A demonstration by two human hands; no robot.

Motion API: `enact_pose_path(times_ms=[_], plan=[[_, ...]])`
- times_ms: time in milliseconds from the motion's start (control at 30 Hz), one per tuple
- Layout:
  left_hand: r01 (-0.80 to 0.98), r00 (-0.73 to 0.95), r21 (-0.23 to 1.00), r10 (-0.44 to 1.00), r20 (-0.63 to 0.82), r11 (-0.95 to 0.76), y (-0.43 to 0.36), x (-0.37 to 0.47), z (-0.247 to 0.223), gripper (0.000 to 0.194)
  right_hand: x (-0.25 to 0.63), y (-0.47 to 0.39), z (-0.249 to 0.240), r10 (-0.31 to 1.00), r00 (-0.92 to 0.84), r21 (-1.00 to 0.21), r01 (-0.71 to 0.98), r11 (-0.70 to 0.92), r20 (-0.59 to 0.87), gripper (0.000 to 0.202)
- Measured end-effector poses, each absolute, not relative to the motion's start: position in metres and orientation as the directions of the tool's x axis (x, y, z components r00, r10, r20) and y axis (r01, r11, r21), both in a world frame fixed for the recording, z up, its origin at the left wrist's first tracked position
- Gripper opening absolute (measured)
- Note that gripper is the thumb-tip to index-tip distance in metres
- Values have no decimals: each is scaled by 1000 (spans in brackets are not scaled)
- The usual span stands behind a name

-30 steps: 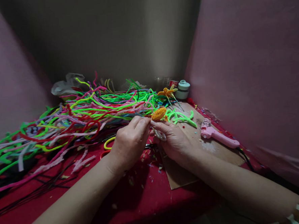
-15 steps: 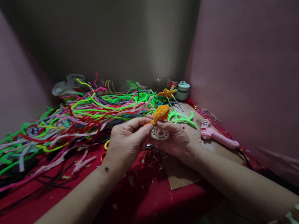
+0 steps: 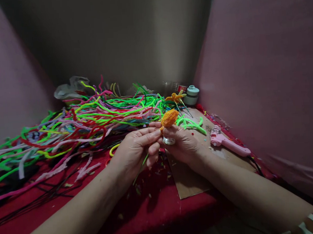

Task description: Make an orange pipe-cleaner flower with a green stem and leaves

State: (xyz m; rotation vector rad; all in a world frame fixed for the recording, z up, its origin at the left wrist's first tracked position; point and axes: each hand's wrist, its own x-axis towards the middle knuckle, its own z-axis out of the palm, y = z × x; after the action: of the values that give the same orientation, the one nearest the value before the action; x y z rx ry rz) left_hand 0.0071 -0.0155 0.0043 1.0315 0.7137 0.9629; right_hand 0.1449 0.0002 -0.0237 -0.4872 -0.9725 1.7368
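Between my two hands is an orange fuzzy flower [image 3: 169, 118] of pipe cleaner, its bunched petals tilted up and right. My left hand [image 3: 135, 144] is closed in a pinch at the flower's narrow base. A thin green stem [image 3: 140, 170] slants down from under the left fingers. My right hand [image 3: 183, 143] is closed around the base from the other side, its thumb just under the petals. A small white spool [image 3: 169, 141] sits in the right hand, turned nearly edge-on. The right hand's other fingers are mostly hidden.
A large heap of coloured pipe cleaners [image 3: 113, 112] covers the left and back. At right, a pink glue gun [image 3: 228, 143] lies on a cardboard sheet [image 3: 188, 182] near green pipe-cleaner pieces [image 3: 191, 124]. Behind stand an orange flower [image 3: 175, 97] and a pale bottle [image 3: 191, 94].
The white spool has turned from showing its holed face to nearly edge-on. My left fingers have shifted, and the green stem below them now shows. The flower has stayed nearly in place.
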Motion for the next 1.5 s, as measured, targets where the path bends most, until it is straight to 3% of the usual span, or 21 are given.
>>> enact_pose_path(times_ms=[67, 133, 233, 300, 333, 400, 533, 700, 867, 1033, 1133, 1233, 1300, 1367, 1433, 1500], plan=[[-113, 342, 993, 938, 59, -21, -17, 7, 3, 14, 144, 1, -26, 935, -332, -796, -596, -105, 125, 21], [169, 243, 925, 924, 295, -340, -19, 7, 0, 13, 143, 2, -28, 951, -281, -788, -611, -76, 126, 17], [531, 284, 528, 726, 627, -663, -16, 7, -9, 10, 140, 1, -31, 972, -215, -777, -626, -65, 93, 16], [621, 348, 352, 649, 677, -701, -12, 5, -15, 12, 138, 0, -31, 976, -204, -781, -620, -71, 74, 16], [627, 360, 334, 641, 678, -704, -10, 4, -17, 15, 138, -1, -31, 975, -209, -785, -616, -74, 71, 15], [582, 345, 396, 656, 671, -710, -8, 2, -18, 16, 138, -2, -30, 971, -228, -789, -607, -91, 64, 14], [439, 231, 638, 765, 601, -633, -13, 4, -7, 13, 141, -4, -26, 964, -262, -804, -582, -124, 41, 15], [131, 192, 966, 962, 196, -223, -23, 6, 11, 13, 146, -4, -22, 949, -303, -815, -570, -103, 91, 14], [-195, 360, 979, 933, 12, 63, -21, 2, 12, 11, 149, 2, -22, 899, -419, -787, -595, -163, 130, 19], [-331, 502, 911, 863, -51, 246, -16, 2, 5, 8, 149, 4, -24, 846, -521, -777, -579, -249, 117, 22], [-255, 550, 938, 833, -60, 236, -15, 3, 4, 16, 147, 4, -26, 866, -492, -753, -604, -262, 93, 23], [19, 419, 999, 908, 28, -40, -17, 6, 4, 22, 145, 6, -30, 913, -399, -736, -644, -211, 87, 18], [285, 263, 899, 929, 262, -334, -18, 9, 0, 18, 144, 7, -32, 940, -330, -733, -659, -166, 84, 14], [504, 204, 665, 824, 528, -551, -17, 10, -7, 19, 143, 7, -33, 955, -282, -740, -661, -127, 88, 13], [626, 240, 439, 695, 678, -645, -15, 10, -16, 27, 142, 6, -33, 963, -257, -751, -651, -109, 83, 16], [701, 319, 237, 593, 739, -673, -11, 8, -23, 21, 141, 4, -34, 972, -227, -757, -646, -102, 63, 18]])
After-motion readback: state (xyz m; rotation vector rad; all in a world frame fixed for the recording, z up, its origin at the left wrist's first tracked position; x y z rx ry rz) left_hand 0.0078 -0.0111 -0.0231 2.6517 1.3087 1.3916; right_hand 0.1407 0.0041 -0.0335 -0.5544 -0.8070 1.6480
